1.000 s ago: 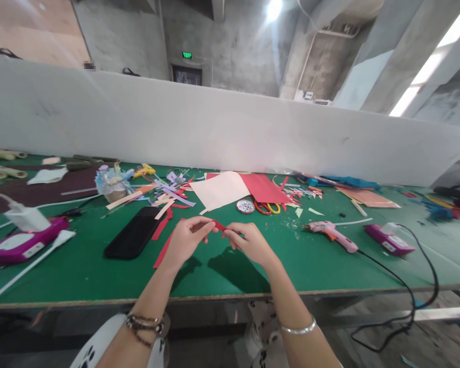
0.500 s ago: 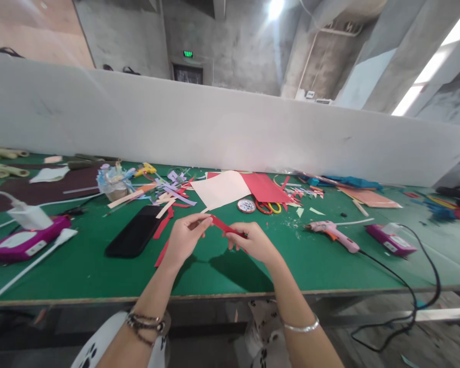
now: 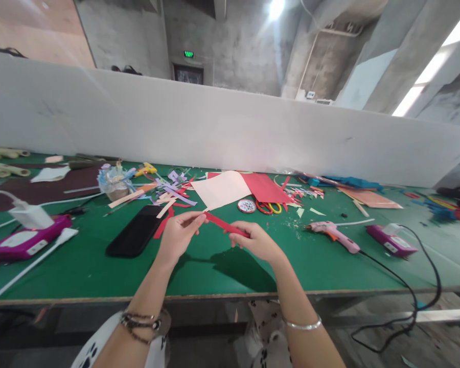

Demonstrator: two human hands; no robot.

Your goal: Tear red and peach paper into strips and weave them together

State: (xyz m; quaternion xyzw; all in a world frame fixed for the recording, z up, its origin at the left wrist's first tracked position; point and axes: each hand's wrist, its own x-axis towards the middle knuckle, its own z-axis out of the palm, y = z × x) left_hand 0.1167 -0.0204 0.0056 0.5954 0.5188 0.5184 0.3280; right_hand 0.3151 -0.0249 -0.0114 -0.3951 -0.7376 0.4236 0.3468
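Note:
Between my two hands a red paper strip point(image 3: 219, 222) is held just above the green table point(image 3: 214, 278). My left hand point(image 3: 181, 232) pinches its left end between thumb and fingers. The other end lies in the closed fingers of my right hand point(image 3: 252, 240), thumb along the strip. Beyond my hands lie a cream paper sheet point(image 3: 222, 189) and a red paper sheet point(image 3: 264, 187). More red strips point(image 3: 162, 225) lie beside my left hand, partly on a black phone point(image 3: 135, 232).
A pink glue gun point(image 3: 337, 236) with a black cord lies to the right, near a purple power box point(image 3: 391, 240). Scissors point(image 3: 268, 207) and a round pin case point(image 3: 247, 206) sit by the sheets. Paper scraps point(image 3: 172, 186) are heaped at the back left, before a white partition point(image 3: 230, 128).
My left hand has moved slightly left, away from my right hand. More of the red strip now shows between them, nearly straight. My right hand has barely moved.

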